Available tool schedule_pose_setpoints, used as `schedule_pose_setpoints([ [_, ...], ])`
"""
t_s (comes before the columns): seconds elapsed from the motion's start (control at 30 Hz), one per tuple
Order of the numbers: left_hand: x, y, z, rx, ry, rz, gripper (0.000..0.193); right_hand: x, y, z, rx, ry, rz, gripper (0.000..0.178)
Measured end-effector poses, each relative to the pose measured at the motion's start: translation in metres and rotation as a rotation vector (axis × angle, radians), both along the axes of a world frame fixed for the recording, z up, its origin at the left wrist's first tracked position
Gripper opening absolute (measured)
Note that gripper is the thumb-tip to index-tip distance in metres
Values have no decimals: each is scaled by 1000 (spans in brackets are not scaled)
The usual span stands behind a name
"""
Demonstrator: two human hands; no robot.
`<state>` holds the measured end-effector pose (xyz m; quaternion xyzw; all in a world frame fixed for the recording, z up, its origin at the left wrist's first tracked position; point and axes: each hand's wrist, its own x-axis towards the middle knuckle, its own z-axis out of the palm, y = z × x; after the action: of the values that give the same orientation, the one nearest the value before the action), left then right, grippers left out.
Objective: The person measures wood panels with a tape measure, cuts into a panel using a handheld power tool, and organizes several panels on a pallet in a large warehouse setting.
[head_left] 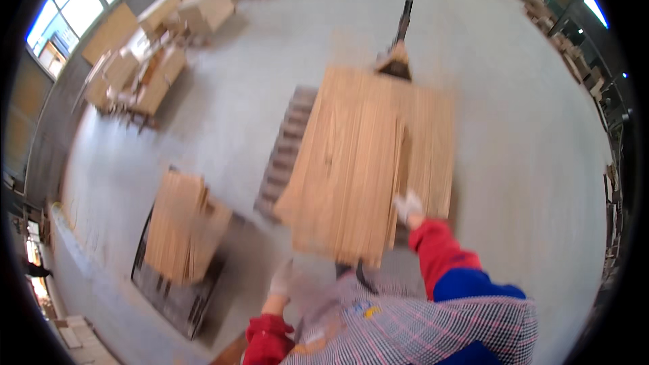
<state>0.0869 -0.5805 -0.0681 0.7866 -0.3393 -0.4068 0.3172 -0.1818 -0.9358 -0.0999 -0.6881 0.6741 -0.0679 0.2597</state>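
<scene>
Before me lies a large stack of light-brown wooden boards (pixel 345 162), with another layer of boards (pixel 433 142) at its right. My right hand (pixel 408 207), in a white glove, is at the right edge of the upper boards, near its close end. Its fingers look spread, and whether they touch the wood I cannot tell. My left hand (pixel 281 279), also gloved, hangs low near my apron (pixel 405 324), apart from the stack. Motion smears its fingers. A dark slatted pallet (pixel 291 138) shows beyond the left side of the stack.
A pallet jack (pixel 399 57) with a tall black handle stands at the stack's far end. On the left, a smaller stack of boards (pixel 177 226) rests on a dark pallet (pixel 165 301). More wooden panels (pixel 159 81) stand at the far left, near windows.
</scene>
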Motion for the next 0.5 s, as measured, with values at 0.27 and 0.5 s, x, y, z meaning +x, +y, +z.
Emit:
schedule_pose_setpoints([
  [0.27, 37, -87, -49, 210, 464, 434, 82, 11, 33, -27, 407, -46, 115, 61],
  [0.5, 24, -99, -58, 234, 183, 224, 85, 40, 56, 26, 714, -340, -323, 58],
])
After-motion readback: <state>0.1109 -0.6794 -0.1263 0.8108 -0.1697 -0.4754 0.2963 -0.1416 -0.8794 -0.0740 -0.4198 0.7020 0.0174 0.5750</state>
